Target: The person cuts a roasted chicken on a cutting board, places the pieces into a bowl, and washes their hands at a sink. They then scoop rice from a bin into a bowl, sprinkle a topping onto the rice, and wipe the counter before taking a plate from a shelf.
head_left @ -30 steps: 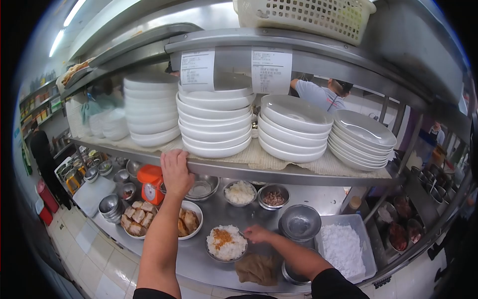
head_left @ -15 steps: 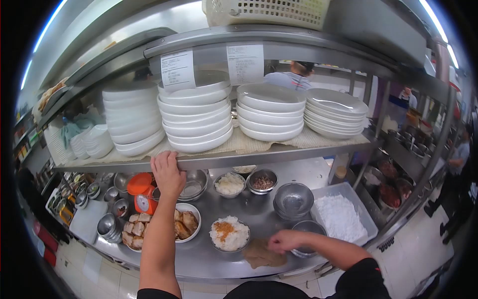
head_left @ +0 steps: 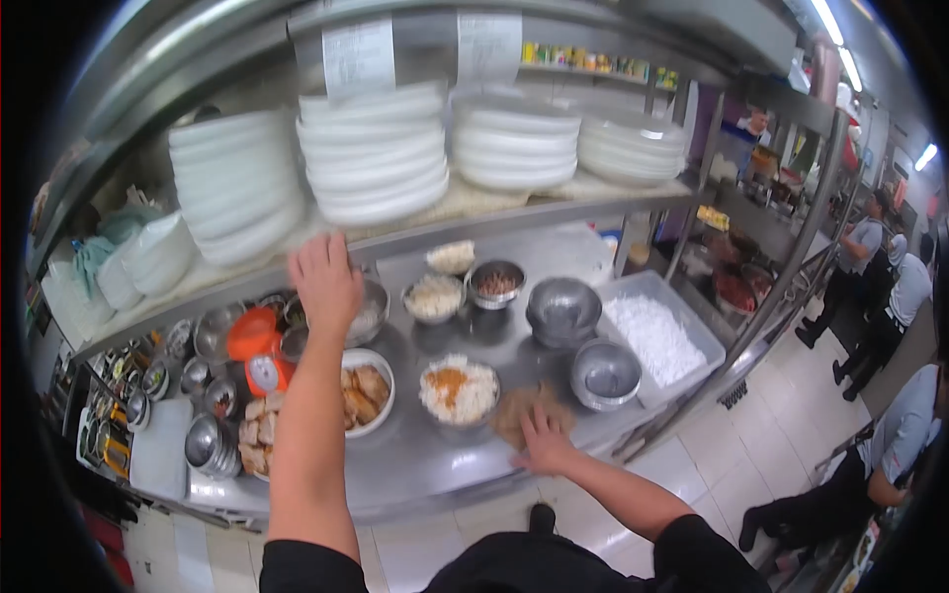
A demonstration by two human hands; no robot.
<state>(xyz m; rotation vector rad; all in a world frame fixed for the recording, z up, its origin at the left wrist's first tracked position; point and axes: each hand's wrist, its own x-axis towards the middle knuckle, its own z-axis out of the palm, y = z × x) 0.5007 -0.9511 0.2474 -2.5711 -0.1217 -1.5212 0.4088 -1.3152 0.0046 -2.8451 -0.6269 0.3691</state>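
Observation:
My left hand (head_left: 326, 282) is hooked over the front edge of the steel shelf (head_left: 474, 219), below the stacked white plates (head_left: 374, 158). My right hand (head_left: 544, 443) rests with spread fingers on a crumpled brown cloth (head_left: 512, 415) on the steel counter. Just left of the cloth is a bowl of white rice (head_left: 474, 395) with an orange-brown topping. A steel bowl (head_left: 606, 376) stands to the right of the cloth, and stacked steel bowls (head_left: 563, 308) sit behind it. Browned meat chunks (head_left: 366, 393) in a white bowl are partly hidden by my left forearm.
A clear tub of white powder (head_left: 657, 336) stands at the counter's right end. Behind are bowls of white shreds (head_left: 435, 298) and chopped brown pieces (head_left: 496, 284). An orange scale (head_left: 263, 371) and stacked small bowls (head_left: 210, 445) are on the left. Several people (head_left: 900, 435) stand at right.
My right hand has moved left from beside the steel bowl onto the cloth, its fingers now spread. My left hand stays at the shelf edge. The view has tilted down and turned right.

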